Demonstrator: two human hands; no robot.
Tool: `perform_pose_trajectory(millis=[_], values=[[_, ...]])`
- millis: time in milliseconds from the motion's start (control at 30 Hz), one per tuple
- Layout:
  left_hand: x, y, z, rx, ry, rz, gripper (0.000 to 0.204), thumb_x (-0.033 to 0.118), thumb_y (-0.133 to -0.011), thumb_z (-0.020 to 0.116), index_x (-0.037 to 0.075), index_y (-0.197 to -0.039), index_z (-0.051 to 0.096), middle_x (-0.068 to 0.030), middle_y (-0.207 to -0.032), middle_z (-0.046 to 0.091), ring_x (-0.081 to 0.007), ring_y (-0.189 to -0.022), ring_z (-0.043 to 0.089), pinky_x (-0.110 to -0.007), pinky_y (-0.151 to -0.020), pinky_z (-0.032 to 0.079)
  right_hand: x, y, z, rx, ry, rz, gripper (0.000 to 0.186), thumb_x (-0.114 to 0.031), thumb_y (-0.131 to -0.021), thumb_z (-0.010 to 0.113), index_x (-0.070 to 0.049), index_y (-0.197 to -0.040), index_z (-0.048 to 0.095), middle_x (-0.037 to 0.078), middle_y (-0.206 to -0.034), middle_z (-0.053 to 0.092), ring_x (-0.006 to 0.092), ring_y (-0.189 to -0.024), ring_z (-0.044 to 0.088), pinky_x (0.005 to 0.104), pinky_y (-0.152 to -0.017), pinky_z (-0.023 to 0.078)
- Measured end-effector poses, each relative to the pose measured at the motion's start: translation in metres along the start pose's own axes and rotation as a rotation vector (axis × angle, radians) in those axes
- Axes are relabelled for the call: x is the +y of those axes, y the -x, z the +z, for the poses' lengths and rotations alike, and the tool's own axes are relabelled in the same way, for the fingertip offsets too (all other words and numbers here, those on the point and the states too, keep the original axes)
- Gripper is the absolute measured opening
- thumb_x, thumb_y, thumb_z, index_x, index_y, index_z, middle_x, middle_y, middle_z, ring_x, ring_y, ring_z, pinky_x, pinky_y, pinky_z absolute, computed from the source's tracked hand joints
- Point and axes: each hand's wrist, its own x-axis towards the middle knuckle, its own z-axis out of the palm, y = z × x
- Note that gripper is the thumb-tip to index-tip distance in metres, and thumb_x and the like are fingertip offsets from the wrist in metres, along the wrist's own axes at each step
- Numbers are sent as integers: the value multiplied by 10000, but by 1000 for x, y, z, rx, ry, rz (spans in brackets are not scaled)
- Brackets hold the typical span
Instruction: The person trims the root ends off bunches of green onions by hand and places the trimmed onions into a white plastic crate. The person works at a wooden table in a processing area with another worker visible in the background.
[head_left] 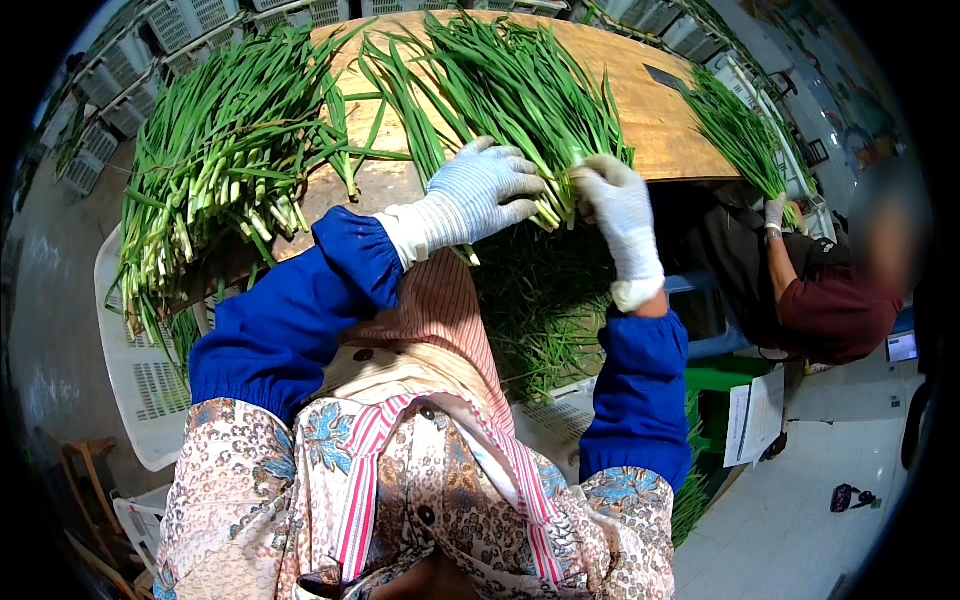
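On the wooden table (660, 130), the left hand (487, 190) lies spread on green stalks (520, 90); the right hand (618, 203) curls, pinch unclear. Stalks: likely light, bruisable; grip pale bases (547, 214).

The leafy stalks (510, 85) are vivid green, turning yellowish white at their lower ends. Under them, the tabletop (675, 130) is honey brown with a darker wood grain. The left hand (482, 190) wears white with fine pale-blue stripes; the right hand (615, 205) is white and pale blue too. The sleeve covers (290, 325) are solid cobalt. The shirt (235, 490) mixes cream and brown print with blue flowers, crossed by pink-and-white striped straps (358, 505). A co-worker's top (835, 318) is maroon; a crate (150, 375) is off-white.
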Motion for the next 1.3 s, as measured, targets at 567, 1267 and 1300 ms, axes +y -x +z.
perform_pose_trajectory(millis=[567, 1267, 1300], values=[[-16, -30, 0, 100, -101, 48, 425, 341, -842, 571, 103, -1195, 570, -139, -1256, 524, -377, -1229, 409, -479, -1020, 311, 151, 135, -56, -468, 765, 401, 358, -261, -779, 657, -149, -1119, 647, 127, -1137, 624, 310, -1035, 596, 375, -925, 452], [36, 74, -61, 522, 967, -744, 270, 133, -899, 551, -12, -1121, 605, -72, -1037, 632, -155, -980, 584, -287, -862, 471, 25, -22, -44, 323, 474, -396, 221, -199, -819, 626, -84, -1003, 670, 146, -934, 654, 293, -843, 637, 363, -757, 503], [35, 84, -57, 522, 1004, -775, 266, 139, -899, 551, -10, -1112, 607, -74, -1035, 633, -158, -967, 591, -302, -845, 491, 20, -9, -36, 250, 349, -369, 211, -193, -819, 634, -71, -988, 671, 143, -912, 658, 284, -828, 641, 351, -744, 505]])
